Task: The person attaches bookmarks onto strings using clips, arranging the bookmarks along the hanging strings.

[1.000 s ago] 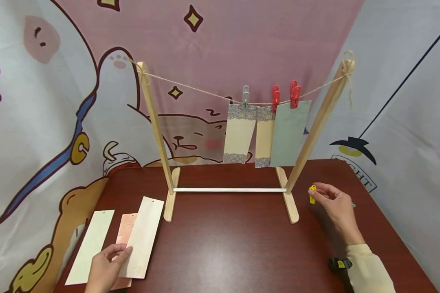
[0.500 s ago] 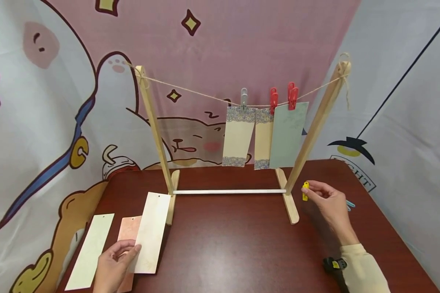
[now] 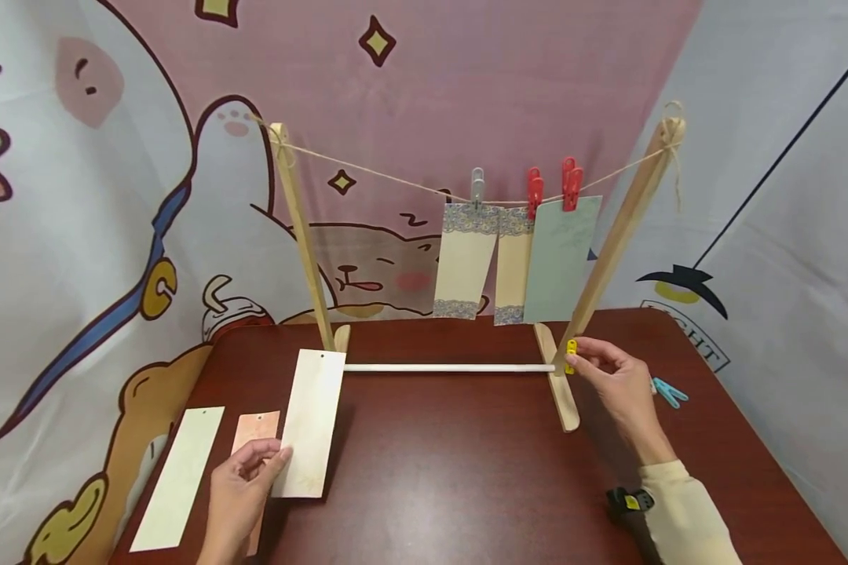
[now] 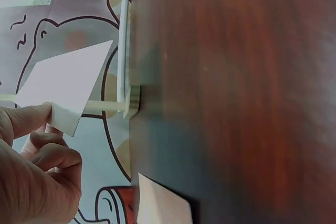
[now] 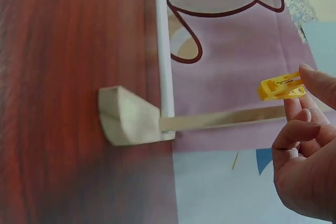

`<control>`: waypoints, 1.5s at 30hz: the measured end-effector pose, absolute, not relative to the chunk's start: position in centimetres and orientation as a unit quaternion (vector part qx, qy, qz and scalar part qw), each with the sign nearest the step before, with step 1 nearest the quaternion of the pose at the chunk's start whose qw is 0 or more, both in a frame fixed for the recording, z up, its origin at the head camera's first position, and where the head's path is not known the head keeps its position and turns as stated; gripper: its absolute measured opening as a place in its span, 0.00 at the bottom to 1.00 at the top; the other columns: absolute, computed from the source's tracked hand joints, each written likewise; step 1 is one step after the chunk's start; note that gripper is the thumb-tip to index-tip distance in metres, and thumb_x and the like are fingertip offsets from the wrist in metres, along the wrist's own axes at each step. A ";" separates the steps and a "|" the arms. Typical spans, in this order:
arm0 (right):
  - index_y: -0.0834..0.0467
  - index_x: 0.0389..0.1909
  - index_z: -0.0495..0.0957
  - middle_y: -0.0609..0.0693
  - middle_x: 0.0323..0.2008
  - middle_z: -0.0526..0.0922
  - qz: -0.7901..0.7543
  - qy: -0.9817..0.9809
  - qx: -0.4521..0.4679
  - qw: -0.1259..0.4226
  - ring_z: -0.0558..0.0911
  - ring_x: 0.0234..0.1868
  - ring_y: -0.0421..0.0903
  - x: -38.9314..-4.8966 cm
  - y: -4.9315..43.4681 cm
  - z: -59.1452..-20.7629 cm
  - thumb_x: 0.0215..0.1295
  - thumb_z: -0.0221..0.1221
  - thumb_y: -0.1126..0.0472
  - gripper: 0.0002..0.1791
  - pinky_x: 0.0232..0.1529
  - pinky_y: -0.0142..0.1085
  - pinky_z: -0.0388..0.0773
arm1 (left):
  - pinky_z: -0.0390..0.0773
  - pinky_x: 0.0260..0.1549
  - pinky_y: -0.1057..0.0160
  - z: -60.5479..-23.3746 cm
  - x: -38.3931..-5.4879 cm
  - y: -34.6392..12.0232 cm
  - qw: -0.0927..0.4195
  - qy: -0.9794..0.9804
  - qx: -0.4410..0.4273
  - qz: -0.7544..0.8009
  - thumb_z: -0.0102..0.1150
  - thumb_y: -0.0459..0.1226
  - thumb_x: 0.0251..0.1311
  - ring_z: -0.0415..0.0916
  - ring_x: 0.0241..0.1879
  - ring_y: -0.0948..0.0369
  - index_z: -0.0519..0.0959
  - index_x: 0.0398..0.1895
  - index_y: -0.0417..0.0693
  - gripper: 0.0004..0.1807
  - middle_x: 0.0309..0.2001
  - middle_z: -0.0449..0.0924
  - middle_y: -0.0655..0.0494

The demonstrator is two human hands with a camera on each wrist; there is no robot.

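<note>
My left hand (image 3: 243, 486) pinches a cream paper card (image 3: 311, 424) with a small hole near its top, raised over the table. In the left wrist view the thumb lies on the face of that card (image 4: 65, 82). My right hand (image 3: 618, 392) pinches a yellow clothespin (image 3: 571, 357) between thumb and fingertips, beside the right post of the wooden stand (image 3: 618, 227). The right wrist view shows the clothespin (image 5: 281, 86) sticking out past the fingertips. On the twine (image 3: 374, 169) hang two lace-patterned cards and a pale green card (image 3: 561, 263), under grey and red clothespins (image 3: 571, 184).
A pale green card (image 3: 180, 479) and a pink card (image 3: 257, 428) lie on the table at the left. A light blue clothespin (image 3: 670, 392) lies behind my right hand. The stand's white crossbar (image 3: 445, 367) runs low between its feet. A printed cloth hangs behind.
My left hand has lifted the cream card off the pink one, up and to the right. My right hand has moved left with the yellow clothespin, and the blue clothespin now shows more.
</note>
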State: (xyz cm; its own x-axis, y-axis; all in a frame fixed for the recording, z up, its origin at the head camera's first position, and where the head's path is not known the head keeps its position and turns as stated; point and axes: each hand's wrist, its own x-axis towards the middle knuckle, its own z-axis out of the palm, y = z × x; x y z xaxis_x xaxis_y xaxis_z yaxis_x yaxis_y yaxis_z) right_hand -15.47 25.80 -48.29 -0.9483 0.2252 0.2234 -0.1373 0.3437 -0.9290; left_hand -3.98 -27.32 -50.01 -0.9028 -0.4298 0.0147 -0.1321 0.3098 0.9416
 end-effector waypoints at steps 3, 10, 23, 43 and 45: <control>0.64 0.60 0.86 0.43 0.41 0.89 0.576 -0.801 -0.027 0.163 0.78 0.40 0.41 -15.8 25.3 -47.9 0.71 0.75 0.59 0.22 0.35 0.28 0.75 | 0.74 0.24 0.67 -49.7 -4.4 -26.8 0.131 -0.784 0.175 -0.581 0.77 0.30 0.66 0.77 0.26 0.64 0.88 0.44 0.33 0.09 0.34 0.88 0.49; 0.64 0.57 0.88 0.45 0.36 0.87 0.609 -0.774 -0.005 0.173 0.77 0.35 0.43 -16.1 23.5 -46.4 0.71 0.75 0.59 0.19 0.34 0.30 0.74 | 0.82 0.34 0.70 -49.0 -5.3 -26.0 0.136 -0.764 0.159 -0.611 0.78 0.30 0.65 0.86 0.38 0.68 0.89 0.46 0.31 0.11 0.41 0.92 0.50; 0.67 0.50 0.89 0.51 0.28 0.82 0.665 -0.715 0.036 0.212 0.73 0.26 0.42 -17.0 18.8 -44.3 0.70 0.74 0.67 0.12 0.23 0.30 0.65 | 0.77 0.31 0.67 -47.9 -7.0 -24.4 0.149 -0.762 0.118 -0.619 0.77 0.32 0.67 0.82 0.36 0.64 0.90 0.45 0.35 0.09 0.38 0.91 0.50; 0.66 0.51 0.89 0.48 0.23 0.77 0.694 -0.677 0.089 0.231 0.66 0.23 0.41 -17.8 14.8 -40.8 0.69 0.74 0.69 0.12 0.22 0.29 0.61 | 0.78 0.30 0.67 -45.7 -10.8 -21.7 0.172 -0.731 0.054 -0.658 0.75 0.29 0.67 0.83 0.33 0.62 0.89 0.43 0.34 0.06 0.36 0.91 0.48; 0.66 0.51 0.89 0.47 0.23 0.77 0.695 -0.674 0.093 0.232 0.66 0.23 0.41 -17.9 14.5 -40.4 0.69 0.74 0.69 0.12 0.22 0.30 0.61 | 0.78 0.32 0.67 -45.5 -11.3 -21.4 0.175 -0.728 0.045 -0.661 0.75 0.29 0.67 0.83 0.34 0.63 0.89 0.43 0.34 0.07 0.36 0.91 0.48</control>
State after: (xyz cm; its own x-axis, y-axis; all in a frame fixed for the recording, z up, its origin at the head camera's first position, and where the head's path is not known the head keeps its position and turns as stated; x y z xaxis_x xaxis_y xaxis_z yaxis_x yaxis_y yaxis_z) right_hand -17.87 14.51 -40.35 -0.8746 0.1973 0.4430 -0.4488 0.0165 -0.8935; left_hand -11.26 -21.37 -45.47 -0.9346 -0.2977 0.1946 0.1652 0.1214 0.9788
